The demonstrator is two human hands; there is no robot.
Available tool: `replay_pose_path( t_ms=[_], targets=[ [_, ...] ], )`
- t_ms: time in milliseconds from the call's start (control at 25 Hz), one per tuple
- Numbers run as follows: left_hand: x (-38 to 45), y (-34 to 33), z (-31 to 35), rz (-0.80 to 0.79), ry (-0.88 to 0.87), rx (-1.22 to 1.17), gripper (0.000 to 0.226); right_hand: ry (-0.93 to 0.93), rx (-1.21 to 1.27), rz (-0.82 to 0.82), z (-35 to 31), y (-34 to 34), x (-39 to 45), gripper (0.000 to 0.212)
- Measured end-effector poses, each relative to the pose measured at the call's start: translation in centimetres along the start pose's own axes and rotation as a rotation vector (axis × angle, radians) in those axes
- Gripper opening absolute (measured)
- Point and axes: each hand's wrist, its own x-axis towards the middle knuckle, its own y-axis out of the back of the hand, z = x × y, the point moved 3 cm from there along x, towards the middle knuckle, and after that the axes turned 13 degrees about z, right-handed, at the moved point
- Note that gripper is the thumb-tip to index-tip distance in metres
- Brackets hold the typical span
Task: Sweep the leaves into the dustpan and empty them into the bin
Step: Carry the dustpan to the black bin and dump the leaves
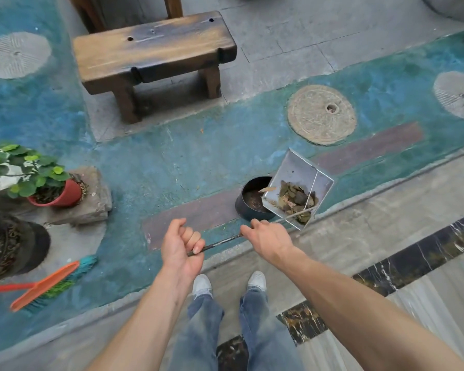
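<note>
A metal dustpan [298,170] hangs tilted over a small black round bin [248,210] on the blue-painted ground. A pile of brown dry leaves [295,198] lies in the pan's lower corner, and one leaf juts over the bin's mouth. The pan's long thin handle [220,241] runs back toward me. My left hand [180,246] grips the handle's near end with curled fingers. Farther along, my right hand [265,238] grips the handle close to the pan. An orange broom with green and blue bristles [51,283] lies on the ground at the lower left.
A dark wooden bench [153,54] stands beyond the bin. A red pot with a green plant [56,195] sits on a stone at left, beside a dark patterned pot [8,245]. Round stone discs [321,114] are set in the ground. My feet stand on a grey curb.
</note>
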Motion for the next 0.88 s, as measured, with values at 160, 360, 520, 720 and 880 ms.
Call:
replay_pose_path(
  t_ms=[160, 360, 520, 720, 880],
  targets=[
    [0.9, 1.1, 0.3, 0.014, 0.04, -0.019, 0.053, 0.001, -0.012, -0.018, -0.7, -0.3, 0.5, 0.022],
    [1.5, 1.0, 0.6, 0.017, 0.044, -0.007, 0.053, -0.01, -0.001, -0.038, -1.1, -0.1, 0.8, 0.022],
    [2.4, 2.2, 0.9, 0.076, 0.089, -0.074, 0.051, -0.019, -0.001, -0.064, -1.8, -0.2, 1.7, 0.026],
    [3.3, 3.7, 0.4, 0.16, 0.148, -0.133, 0.043, 0.004, -0.016, -0.088, -2.4, -1.0, 2.5, 0.033],
    [3.8, 3.4, 0.5, 0.188, 0.168, -0.147, 0.043, -0.011, -0.018, -0.1, -2.2, -1.5, 3.5, 0.032]
  ],
)
